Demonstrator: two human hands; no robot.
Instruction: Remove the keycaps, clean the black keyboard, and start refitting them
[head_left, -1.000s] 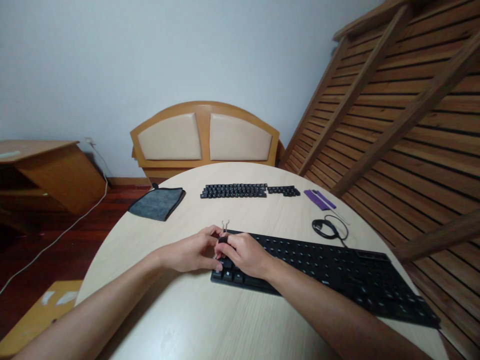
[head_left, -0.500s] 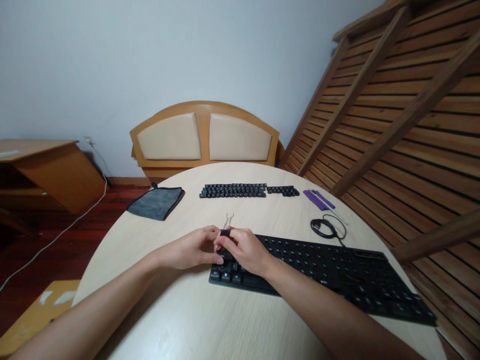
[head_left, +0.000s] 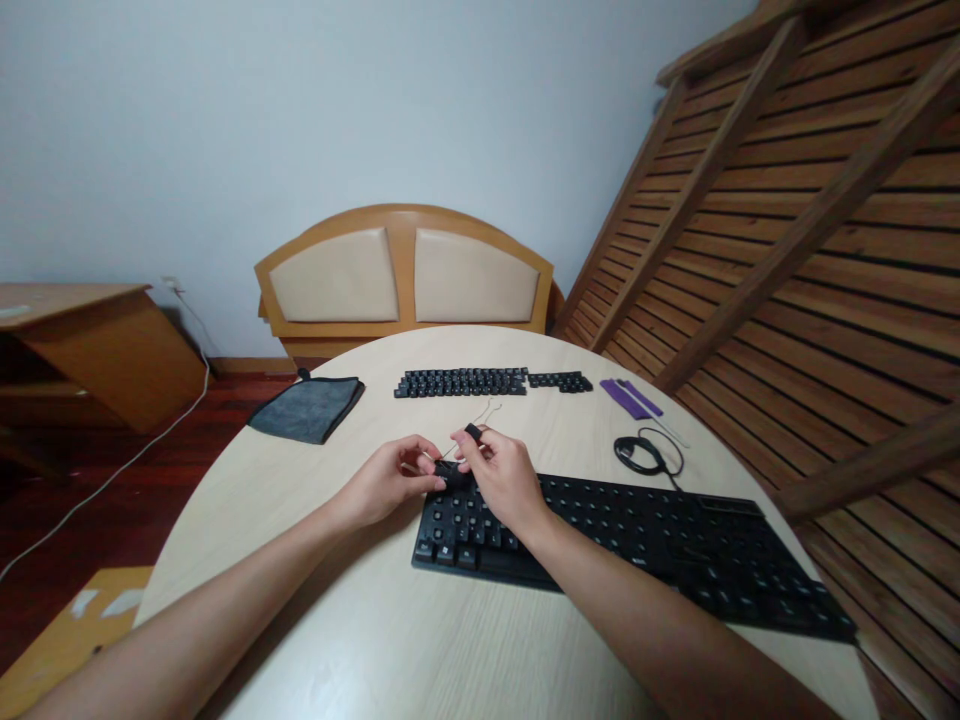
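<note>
Keyboard (head_left: 660, 540) of black colour lies flat on the pale round bench (head_left: 390, 640), in front of the person and reaching toward the right side. Both hands are at its far left corner, close together. The left hand (head_left: 390, 485) pinches with thumb and forefinger a small black piece (head_left: 453, 476), which looks like a keycap; whether it is clear of the keyboard, I cannot tell. The right hand (head_left: 501, 472) is closed around the dark handle of a wire puller (head_left: 473, 433), held tilted. Thin wire ends stand out above this handle, and another wire goes down toward the black piece.

At the near left corner of the keyboard, several keycaps (head_left: 445, 553) are seated in their places. Beyond the hands, a larger block of loose keycaps (head_left: 461, 383) lies in neat rows, and just to its right is a smaller block (head_left: 560, 382). Farther right lie two purple strips (head_left: 627, 399), and between these and the keyboard there is a coiled black cable (head_left: 616, 456). A grey cloth (head_left: 307, 408) rests near the left edge of the bench. Behind the bench stands a wooden headboard (head_left: 403, 262) with two cream panels.
</note>
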